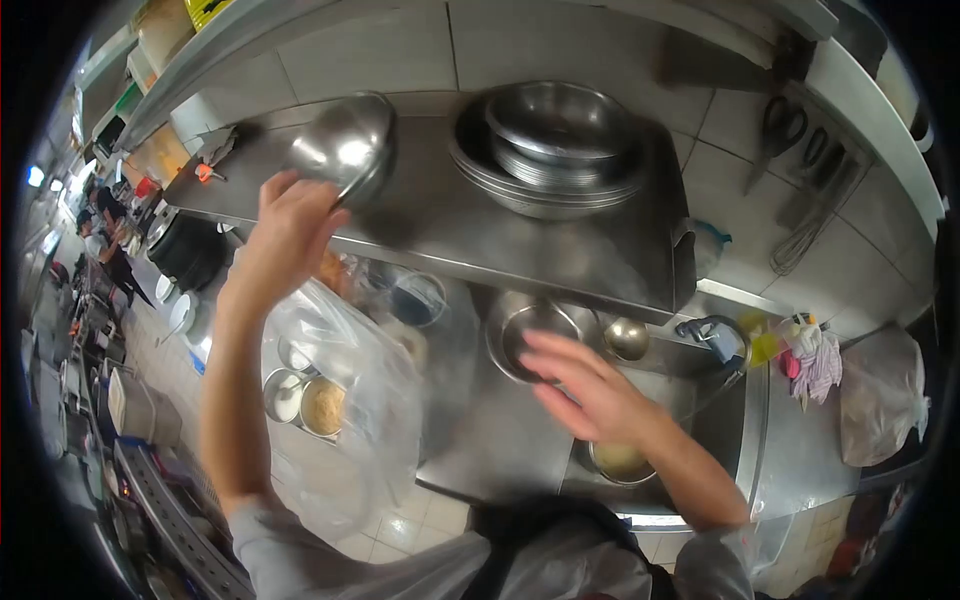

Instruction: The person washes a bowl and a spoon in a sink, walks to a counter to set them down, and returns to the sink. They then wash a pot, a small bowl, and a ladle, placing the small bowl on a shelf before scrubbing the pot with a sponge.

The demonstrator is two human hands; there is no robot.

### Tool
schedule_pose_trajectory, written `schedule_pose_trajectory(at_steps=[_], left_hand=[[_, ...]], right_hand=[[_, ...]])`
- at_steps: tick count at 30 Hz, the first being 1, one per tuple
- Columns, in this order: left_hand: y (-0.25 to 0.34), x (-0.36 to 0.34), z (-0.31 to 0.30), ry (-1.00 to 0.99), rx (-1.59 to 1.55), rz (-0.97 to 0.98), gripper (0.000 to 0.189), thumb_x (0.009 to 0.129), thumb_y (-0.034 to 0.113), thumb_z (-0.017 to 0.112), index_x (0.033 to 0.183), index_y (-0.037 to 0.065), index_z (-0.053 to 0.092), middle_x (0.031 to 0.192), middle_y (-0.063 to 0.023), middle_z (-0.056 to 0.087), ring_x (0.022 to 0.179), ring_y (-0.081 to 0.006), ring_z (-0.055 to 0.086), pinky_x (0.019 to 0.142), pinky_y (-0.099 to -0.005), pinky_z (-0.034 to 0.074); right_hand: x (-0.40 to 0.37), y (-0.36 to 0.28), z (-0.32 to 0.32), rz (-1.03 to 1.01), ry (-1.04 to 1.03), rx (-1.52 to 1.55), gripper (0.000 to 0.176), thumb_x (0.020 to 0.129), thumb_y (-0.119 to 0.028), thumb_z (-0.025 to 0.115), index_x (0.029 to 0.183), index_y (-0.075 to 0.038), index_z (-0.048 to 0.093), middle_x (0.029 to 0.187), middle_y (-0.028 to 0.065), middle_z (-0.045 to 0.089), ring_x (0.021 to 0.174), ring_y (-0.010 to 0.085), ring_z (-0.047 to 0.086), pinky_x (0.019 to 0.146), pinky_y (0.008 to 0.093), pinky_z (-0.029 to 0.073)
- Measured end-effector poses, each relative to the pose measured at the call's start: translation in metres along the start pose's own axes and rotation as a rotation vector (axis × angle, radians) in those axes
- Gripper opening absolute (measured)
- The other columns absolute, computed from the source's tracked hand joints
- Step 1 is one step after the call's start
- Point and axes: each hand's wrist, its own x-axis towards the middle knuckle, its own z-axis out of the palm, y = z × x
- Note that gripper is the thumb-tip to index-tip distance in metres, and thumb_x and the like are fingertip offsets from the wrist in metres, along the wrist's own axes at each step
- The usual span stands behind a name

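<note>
My left hand [285, 232] is raised to the steel shelf [450, 225] and grips the rim of a round steel bowl [345, 145] tilted on its side. My right hand [585, 385] hovers open, fingers spread and blurred, over the steel counter beside a steel bowl [530, 335] that rests under the shelf. A stack of several large steel bowls [555, 145] stands on the shelf to the right of the held bowl.
A clear plastic bag [345, 385] hangs at the left over small bowls of food [322, 405]. A sink [700, 400] with a tap [712, 330] and a bowl of liquid [620, 460] lies at the right. Scissors and whisks [800, 180] hang on the tiled wall. People work far left.
</note>
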Motion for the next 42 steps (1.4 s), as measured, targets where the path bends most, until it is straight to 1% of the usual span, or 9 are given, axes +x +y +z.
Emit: schedule_pose_trajectory(at_steps=[7,10,12,15,24,32,37,40,42], left_hand=[[0.012,0.059,0.006,0.036,0.007,0.112,0.043,0.093,0.025,0.072,0.132,0.009,0.064,0.132,-0.0118,0.067,0.136,-0.028,0.053,0.122,-0.0564,0.02],[0.057,0.107,0.005,0.126,-0.319,0.246,0.05,0.091,0.023,0.073,0.137,0.007,0.061,0.128,-0.0155,0.069,0.127,-0.0308,0.06,0.113,-0.0446,0.038],[0.094,0.133,0.006,-0.066,-0.442,0.249,0.056,0.091,0.026,0.072,0.139,0.002,0.057,0.123,-0.0214,0.069,0.111,-0.0332,0.069,0.094,-0.0366,0.053],[0.106,0.169,0.046,-0.276,-0.295,0.274,0.055,0.093,0.036,0.064,0.138,0.004,0.059,0.122,-0.0231,0.068,0.11,-0.0411,0.065,0.1,-0.0438,0.051],[0.064,0.159,0.006,0.297,-0.232,0.163,0.032,0.095,0.024,0.066,0.118,0.001,0.069,0.106,-0.0252,0.071,0.092,-0.0426,0.068,0.081,-0.0411,0.054],[0.0,0.106,-0.002,-0.268,-0.189,-0.083,0.044,0.092,0.023,0.072,0.128,-0.001,0.065,0.101,-0.0208,0.073,0.089,-0.0245,0.07,0.083,-0.0353,0.053],[0.011,0.131,0.005,0.045,-0.604,-0.018,0.052,0.094,0.035,0.071,0.13,-0.002,0.065,0.108,-0.0105,0.073,0.097,-0.017,0.069,0.09,-0.032,0.054],[0.056,0.171,0.002,-0.175,-0.712,-0.303,0.052,0.095,0.042,0.069,0.122,-0.003,0.067,0.103,-0.0105,0.073,0.091,-0.0154,0.069,0.078,-0.0315,0.057],[0.072,0.208,0.021,-0.525,-0.274,-0.295,0.053,0.094,0.046,0.069,0.118,-0.001,0.069,0.1,-0.009,0.073,0.087,-0.0149,0.069,0.064,-0.032,0.057]], right_hand=[[-0.139,0.02,0.021,0.584,0.065,0.205,0.023,0.1,-0.006,0.063,0.121,0.001,0.066,0.115,0.0131,0.071,0.096,0.0207,0.071,0.084,0.0308,0.057],[-0.161,0.014,0.031,0.874,0.297,0.572,0.021,0.102,-0.009,0.061,0.12,0.001,0.066,0.111,0.0092,0.071,0.094,0.015,0.069,0.083,0.028,0.057],[-0.161,0.013,0.036,0.872,0.288,0.535,0.022,0.104,-0.01,0.06,0.121,0.002,0.066,0.109,0.0068,0.071,0.094,0.013,0.069,0.084,0.0272,0.057],[-0.165,0.012,0.046,0.882,0.257,0.479,0.021,0.103,-0.009,0.06,0.12,0.002,0.067,0.109,0.0077,0.071,0.092,0.0137,0.07,0.083,0.0274,0.057],[-0.203,0.001,0.043,0.963,0.333,0.42,0.021,0.103,-0.009,0.06,0.119,0.002,0.067,0.107,0.0096,0.073,0.091,0.0153,0.071,0.082,0.0293,0.058],[-0.247,0.023,0.064,1.009,0.566,0.585,0.02,0.104,-0.012,0.06,0.119,0.0,0.067,0.102,0.0087,0.073,0.082,0.0135,0.068,0.075,0.0283,0.058],[-0.243,0.035,0.072,1.026,0.516,0.573,0.021,0.104,-0.013,0.06,0.12,0.0,0.067,0.101,0.0093,0.073,0.081,0.0135,0.068,0.075,0.0282,0.057],[-0.238,0.037,0.075,1.019,0.507,0.553,0.021,0.104,-0.013,0.061,0.12,0.0,0.067,0.102,0.0095,0.073,0.082,0.0135,0.068,0.075,0.0278,0.057],[-0.235,0.037,0.077,1.025,0.511,0.556,0.021,0.104,-0.012,0.061,0.119,0.0,0.067,0.102,0.0095,0.073,0.082,0.0135,0.069,0.075,0.0276,0.057]])
